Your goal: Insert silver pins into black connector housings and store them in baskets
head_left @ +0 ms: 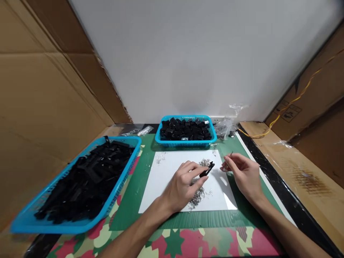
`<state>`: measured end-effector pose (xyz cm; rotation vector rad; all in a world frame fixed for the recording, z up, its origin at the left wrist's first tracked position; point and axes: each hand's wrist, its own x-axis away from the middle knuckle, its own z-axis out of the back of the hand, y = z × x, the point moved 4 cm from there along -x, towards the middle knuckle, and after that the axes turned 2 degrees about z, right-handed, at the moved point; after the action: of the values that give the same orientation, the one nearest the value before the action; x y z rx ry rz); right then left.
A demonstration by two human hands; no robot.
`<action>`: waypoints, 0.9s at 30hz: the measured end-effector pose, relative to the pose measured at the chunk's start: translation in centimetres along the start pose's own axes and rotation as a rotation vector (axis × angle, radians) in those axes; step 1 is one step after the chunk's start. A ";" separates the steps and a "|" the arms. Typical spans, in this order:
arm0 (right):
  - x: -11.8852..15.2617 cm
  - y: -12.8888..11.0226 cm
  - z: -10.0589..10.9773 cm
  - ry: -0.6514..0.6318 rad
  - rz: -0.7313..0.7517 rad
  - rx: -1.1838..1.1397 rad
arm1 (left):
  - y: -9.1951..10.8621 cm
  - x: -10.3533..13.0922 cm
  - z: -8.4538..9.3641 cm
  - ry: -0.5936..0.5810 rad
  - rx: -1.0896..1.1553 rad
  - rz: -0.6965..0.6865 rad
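Observation:
Between the thumb and fingers of my left hand (185, 181) is a small black plastic part (206, 170), tilted with its notched end up and to the right. To its right, my right hand (245, 174) pinches a thin metal tool, perhaps tweezers (231, 154); most of it is hidden by the fingers. The two hands are apart. Beneath them lies a white sheet (166, 182) with a pile of tiny silvery metal pieces (197, 197) below my left hand. A second heap of these pieces (205, 162) lies just behind the black part.
A large blue basket (100, 218) of long black parts stands at left. A smaller blue basket (185, 143) of black pieces stands at the back. Clear plastic bags (225, 126) lie beside it. A yellow cable (274, 122) runs along the cardboard (317, 107) at right.

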<state>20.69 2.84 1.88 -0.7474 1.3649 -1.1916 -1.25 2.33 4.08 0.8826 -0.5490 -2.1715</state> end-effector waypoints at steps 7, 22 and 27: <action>1.1 -1.2 -0.7 -0.122 0.338 0.254 | -2.9 -3.5 5.5 0.295 -0.176 0.199; 1.9 -1.2 -2.3 -0.285 0.619 0.477 | -11.0 -18.2 10.3 0.047 -0.587 0.506; 2.1 -0.8 -2.5 -0.354 0.610 0.528 | -12.5 -18.4 8.9 -0.031 -0.645 0.497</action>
<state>17.71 1.22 1.60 -0.1270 0.8314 -0.8171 -4.16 25.27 10.28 0.3134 -0.0442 -1.7312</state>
